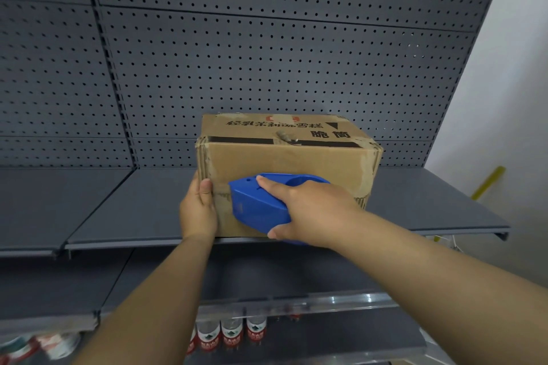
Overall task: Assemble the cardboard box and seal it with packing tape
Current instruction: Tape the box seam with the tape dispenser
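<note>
A worn brown cardboard box (pixel 284 157) with black printed characters stands closed on a grey metal shelf (pixel 124 201). My left hand (pixel 198 210) holds the box's near left edge, thumb on the front face. My right hand (pixel 308 210) grips a blue packing tape dispenser (pixel 258 204), index finger stretched along its top, and holds it against the box's front face. The tape itself is hidden under the dispenser.
A grey pegboard wall (pixel 267 53) rises behind the box. Lower shelves sit below, with several water bottles (pixel 231 332) with red-and-white labels on one. A yellow stick (pixel 487 182) leans by the white wall at right.
</note>
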The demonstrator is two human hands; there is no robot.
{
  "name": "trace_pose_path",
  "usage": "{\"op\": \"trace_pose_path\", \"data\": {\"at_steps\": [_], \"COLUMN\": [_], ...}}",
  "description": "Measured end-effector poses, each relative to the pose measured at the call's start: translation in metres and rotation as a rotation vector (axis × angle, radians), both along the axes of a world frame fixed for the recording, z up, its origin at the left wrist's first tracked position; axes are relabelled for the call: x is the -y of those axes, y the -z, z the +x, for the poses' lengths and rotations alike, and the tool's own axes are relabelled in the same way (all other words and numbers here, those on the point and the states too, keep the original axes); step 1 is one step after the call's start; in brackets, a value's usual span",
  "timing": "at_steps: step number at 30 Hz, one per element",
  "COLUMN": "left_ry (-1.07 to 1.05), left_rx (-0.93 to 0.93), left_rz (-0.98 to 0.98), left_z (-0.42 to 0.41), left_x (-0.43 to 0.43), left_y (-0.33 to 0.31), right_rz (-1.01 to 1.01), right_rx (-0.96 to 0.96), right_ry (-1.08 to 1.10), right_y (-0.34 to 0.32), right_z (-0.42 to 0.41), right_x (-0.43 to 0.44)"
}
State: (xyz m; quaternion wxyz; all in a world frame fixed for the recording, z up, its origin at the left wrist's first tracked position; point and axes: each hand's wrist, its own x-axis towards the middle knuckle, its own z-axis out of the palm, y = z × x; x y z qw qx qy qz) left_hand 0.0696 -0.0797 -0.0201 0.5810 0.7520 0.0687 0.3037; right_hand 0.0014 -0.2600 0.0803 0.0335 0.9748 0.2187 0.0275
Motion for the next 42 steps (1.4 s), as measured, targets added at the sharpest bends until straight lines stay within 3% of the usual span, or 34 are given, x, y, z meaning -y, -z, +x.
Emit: {"op": "trace_pose_path", "data": {"at_steps": [10, 16, 32, 37, 42], "left_ry": [-0.025, -0.042, -0.144, -0.428, -0.303], "left_rx": [0.016, 0.031, -0.083, 0.12, 0.616], "left_rz": [0.031, 0.073, 0.242, 0.632, 1.371], "left_z": [0.002, 0.002, 0.0, -0.002, 0.02], "left_x": [0.001, 0.0, 0.004, 0.018, 0.048], "left_y": [0.0, 0.001, -0.001, -0.004, 0.01], "right_rz": [-0.026, -0.04, -0.097, -0.11, -0.129], "right_rx": [0.01, -0.016, 0.072, 0.071, 0.075], "right_ry": [0.028, 0.161, 0.208, 0.2, 0.195], "right_y": [0.0, 0.003, 0.01, 0.008, 0.007], "right_z": [-0.005, -0.012, -0.001, -0.002, -0.002], "right_x": [0.044, 0.083, 0.065, 0.063, 0.062]}}
